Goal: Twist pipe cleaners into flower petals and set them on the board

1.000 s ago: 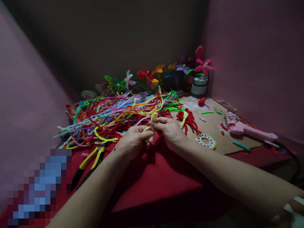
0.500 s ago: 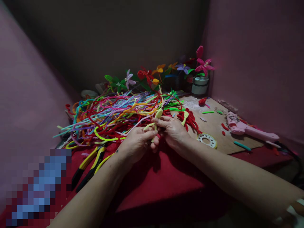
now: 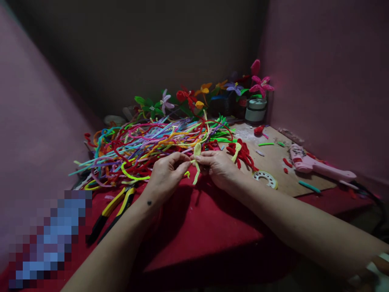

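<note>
My right hand pinches a pale yellow pipe-cleaner piece just below its rounded, looped top. One tail of the piece hangs down between my hands. Another strand runs left into the closed fingertips of my left hand, and a curled yellow end shows just below them. Both hands are above the red cloth, in front of a heap of many-coloured pipe cleaners. Right of my right hand lies a red pipe-cleaner bundle with a pale yellow piece on it.
Yellow-black pliers lie at left. A white ring-shaped spool and a pink tool with a cord are on the brown board. Behind stand pipe-cleaner flowers and a grey-white container.
My left hand has moved left and up, drawing a strand sideways. The looped top has shifted slightly left and down, and the hanging tail now shows clearly.
</note>
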The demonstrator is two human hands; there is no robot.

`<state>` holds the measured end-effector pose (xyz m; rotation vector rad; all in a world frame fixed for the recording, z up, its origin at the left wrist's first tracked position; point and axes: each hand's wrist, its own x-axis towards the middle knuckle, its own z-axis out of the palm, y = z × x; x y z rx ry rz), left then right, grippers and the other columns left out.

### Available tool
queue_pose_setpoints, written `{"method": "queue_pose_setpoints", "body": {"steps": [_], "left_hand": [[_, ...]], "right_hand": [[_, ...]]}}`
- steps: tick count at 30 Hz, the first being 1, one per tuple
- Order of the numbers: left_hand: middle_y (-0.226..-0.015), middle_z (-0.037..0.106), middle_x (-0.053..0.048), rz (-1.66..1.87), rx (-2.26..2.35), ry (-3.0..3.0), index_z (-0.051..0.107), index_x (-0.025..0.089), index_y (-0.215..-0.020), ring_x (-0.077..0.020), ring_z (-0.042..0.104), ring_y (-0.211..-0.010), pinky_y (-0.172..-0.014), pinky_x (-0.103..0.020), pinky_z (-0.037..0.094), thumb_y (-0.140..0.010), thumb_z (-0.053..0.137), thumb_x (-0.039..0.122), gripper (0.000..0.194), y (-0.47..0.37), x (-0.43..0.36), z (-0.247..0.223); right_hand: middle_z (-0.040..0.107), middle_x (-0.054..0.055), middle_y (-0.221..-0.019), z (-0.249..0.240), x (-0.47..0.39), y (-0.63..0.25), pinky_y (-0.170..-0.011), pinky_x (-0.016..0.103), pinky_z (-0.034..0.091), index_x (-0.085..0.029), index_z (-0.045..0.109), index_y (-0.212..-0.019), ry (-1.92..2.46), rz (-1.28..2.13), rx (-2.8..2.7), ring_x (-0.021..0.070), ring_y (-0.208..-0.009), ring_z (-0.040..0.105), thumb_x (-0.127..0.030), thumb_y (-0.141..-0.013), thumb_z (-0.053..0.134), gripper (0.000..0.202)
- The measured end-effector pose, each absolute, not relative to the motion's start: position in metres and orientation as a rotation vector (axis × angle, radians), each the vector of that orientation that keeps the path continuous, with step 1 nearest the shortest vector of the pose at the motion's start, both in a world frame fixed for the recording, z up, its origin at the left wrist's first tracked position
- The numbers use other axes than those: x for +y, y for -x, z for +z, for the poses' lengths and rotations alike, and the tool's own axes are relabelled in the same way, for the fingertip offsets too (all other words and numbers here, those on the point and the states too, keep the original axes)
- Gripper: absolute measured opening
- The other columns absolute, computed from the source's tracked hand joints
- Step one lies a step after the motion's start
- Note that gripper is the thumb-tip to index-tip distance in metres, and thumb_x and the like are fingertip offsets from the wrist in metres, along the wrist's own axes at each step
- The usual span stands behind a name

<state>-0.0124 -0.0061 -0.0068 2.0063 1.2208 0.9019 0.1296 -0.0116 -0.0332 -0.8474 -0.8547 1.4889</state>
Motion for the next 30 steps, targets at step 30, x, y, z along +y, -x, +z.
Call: {"method": "queue_pose_setpoints", "body": {"steps": [30], "left_hand": [[-0.051, 0.048, 0.004, 0.560, 0.872, -1.132, 0.056, 0.012, -0.069, -0.0023, 0.038, -0.036, -0.032, -0.014, 0.030, -0.065, 0.068, 0.019, 0.015, 0.004, -0.004, -0.021]], "right_hand": [[0.047, -0.005, -0.048, -0.038, -0.009, -0.126, -0.042, 0.022, 0.020, -0.014, 0.054, -0.062, 0.718, 1.519, -0.665, 0.0050, -0.041, 0.034, -0.021, -0.060, 0.069, 0.016]]}}
